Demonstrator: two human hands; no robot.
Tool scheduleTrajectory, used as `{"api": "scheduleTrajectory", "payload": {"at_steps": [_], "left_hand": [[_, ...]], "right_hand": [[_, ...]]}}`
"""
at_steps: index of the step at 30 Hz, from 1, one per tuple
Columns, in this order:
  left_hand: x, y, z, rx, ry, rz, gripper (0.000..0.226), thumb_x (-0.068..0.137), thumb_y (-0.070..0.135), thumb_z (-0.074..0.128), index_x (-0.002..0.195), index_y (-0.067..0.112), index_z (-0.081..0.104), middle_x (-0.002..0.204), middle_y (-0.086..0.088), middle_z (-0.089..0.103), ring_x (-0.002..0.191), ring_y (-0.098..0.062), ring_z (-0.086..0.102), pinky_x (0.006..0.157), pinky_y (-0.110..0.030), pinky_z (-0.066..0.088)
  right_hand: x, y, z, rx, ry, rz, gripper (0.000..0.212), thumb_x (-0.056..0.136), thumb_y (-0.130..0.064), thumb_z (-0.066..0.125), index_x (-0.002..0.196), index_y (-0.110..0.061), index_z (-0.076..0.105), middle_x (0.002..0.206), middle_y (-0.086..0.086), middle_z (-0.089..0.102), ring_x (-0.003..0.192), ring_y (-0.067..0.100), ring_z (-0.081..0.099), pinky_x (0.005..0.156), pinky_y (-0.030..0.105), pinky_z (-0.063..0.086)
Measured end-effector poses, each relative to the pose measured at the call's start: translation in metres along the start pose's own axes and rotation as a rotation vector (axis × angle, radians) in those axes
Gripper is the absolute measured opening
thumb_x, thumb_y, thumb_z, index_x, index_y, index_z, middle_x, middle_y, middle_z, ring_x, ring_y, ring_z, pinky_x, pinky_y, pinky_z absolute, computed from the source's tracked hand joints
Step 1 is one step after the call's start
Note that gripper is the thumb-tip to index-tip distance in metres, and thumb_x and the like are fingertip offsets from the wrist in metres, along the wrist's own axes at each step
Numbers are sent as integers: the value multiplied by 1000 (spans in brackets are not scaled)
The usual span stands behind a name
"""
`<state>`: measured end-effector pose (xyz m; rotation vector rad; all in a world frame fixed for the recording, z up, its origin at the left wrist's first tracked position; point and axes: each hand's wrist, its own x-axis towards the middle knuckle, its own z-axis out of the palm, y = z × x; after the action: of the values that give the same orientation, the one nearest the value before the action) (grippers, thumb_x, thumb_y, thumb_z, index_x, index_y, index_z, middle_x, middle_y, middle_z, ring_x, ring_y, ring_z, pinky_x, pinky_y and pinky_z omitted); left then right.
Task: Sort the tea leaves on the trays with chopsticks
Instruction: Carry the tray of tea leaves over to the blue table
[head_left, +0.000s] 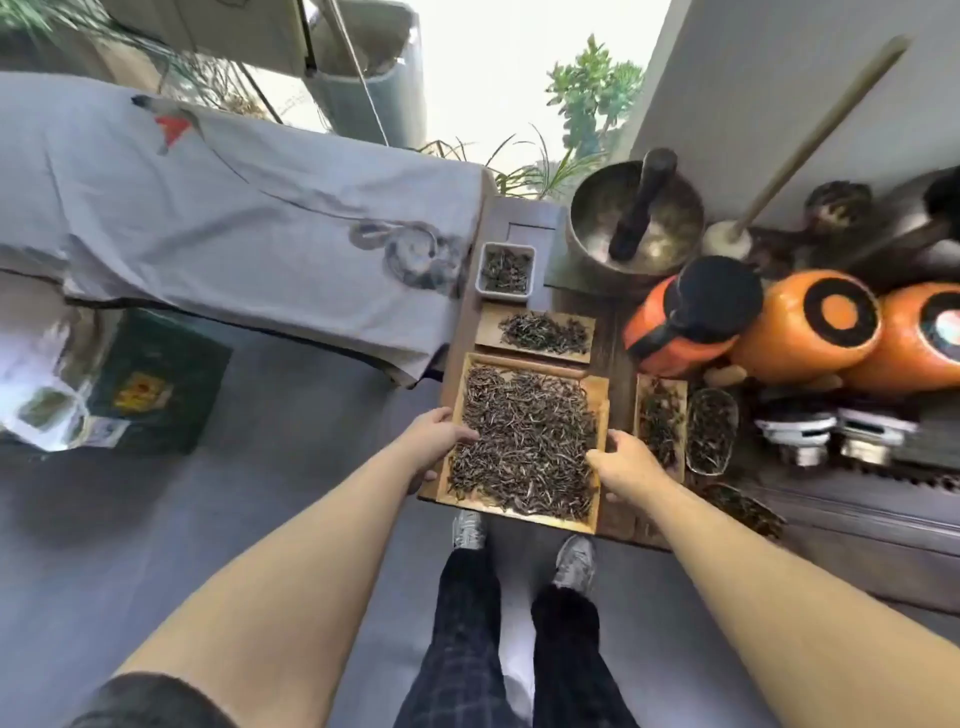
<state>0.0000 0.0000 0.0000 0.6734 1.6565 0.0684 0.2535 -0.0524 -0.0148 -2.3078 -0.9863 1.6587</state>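
Here I have both hands on the big tray (597, 395), which sits at the near end of the wooden board (621, 525) with tea (524, 441) spread thick across it. My left hand (434, 441) grips the left rim, thumb lying over the leaves and fingers curled under the edge. My right hand (626, 462) clamps the right rim the same way, thumb on top. No chopsticks show anywhere I can see, so I judge this step is settling the tray before picking begins. To do it well I keep the tray level and move it slowly, since the loose leaves reach close to the rims. I watch the small tray (485, 327) just beyond and the narrow tray (680, 387) to the right, both close enough to bump.
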Motion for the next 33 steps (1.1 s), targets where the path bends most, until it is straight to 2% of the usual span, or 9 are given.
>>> {"api": "scheduleTrajectory", "payload": {"at_steps": [6,9,13,16,18,24,26,29,33], "left_hand": [[9,0,9,-40,-16,-21,88,84,21,72,158,20,25,161,-4,36,143,-28,40,108,-49,36],[14,1,11,2,-25,-2,85,84,22,72,157,19,29,159,-3,39,143,-27,40,115,-51,34],[14,-1,10,-25,9,-10,68,85,17,69,149,16,44,148,-7,53,131,-28,52,109,-50,43],[7,-4,4,-130,18,-44,42,87,12,63,128,21,60,126,-8,67,115,-32,64,81,-44,58],[-1,-3,-2,-186,23,-51,31,89,11,60,115,28,63,119,-6,69,104,-26,67,65,-32,51],[-26,10,-29,-278,49,48,49,87,-2,54,120,34,59,111,0,71,92,-16,65,71,-35,48],[-38,17,-42,-298,66,102,52,87,-4,52,119,36,58,107,0,73,86,-15,67,66,-33,49],[-61,25,-63,-339,106,176,54,85,-8,50,115,36,60,106,-3,75,85,-16,67,65,-35,53],[-95,25,-91,-420,144,247,61,85,-15,50,115,37,58,94,-5,80,79,-17,70,68,-40,52]], "right_hand": [[4,-3,-2,63,-24,99,69,84,-24,61,147,-14,34,111,1,61,95,21,58,87,42,50],[4,-5,0,91,-16,119,63,87,-17,60,144,-7,35,104,-2,58,86,19,57,74,39,53],[0,-8,9,67,-24,167,44,88,-8,55,130,-5,45,117,16,58,107,39,60,87,55,54],[-1,-8,10,73,-14,128,41,86,-2,53,126,-7,51,100,10,60,87,26,58,63,32,50],[-3,-11,8,87,7,76,46,84,1,50,129,-9,51,101,9,61,83,24,57,55,24,39],[-18,-42,-5,48,87,-110,60,84,1,48,142,-14,43,130,15,53,117,32,53,102,44,45],[-26,-58,-10,64,89,-176,57,84,1,48,138,-17,48,126,12,55,112,26,56,100,40,47],[-42,-88,-19,96,116,-308,49,85,1,55,130,-20,55,104,-5,62,91,5,59,76,11,48],[-70,-138,-28,125,53,-466,42,87,-4,62,124,-24,60,103,5,68,90,16,66,79,31,57]]}}
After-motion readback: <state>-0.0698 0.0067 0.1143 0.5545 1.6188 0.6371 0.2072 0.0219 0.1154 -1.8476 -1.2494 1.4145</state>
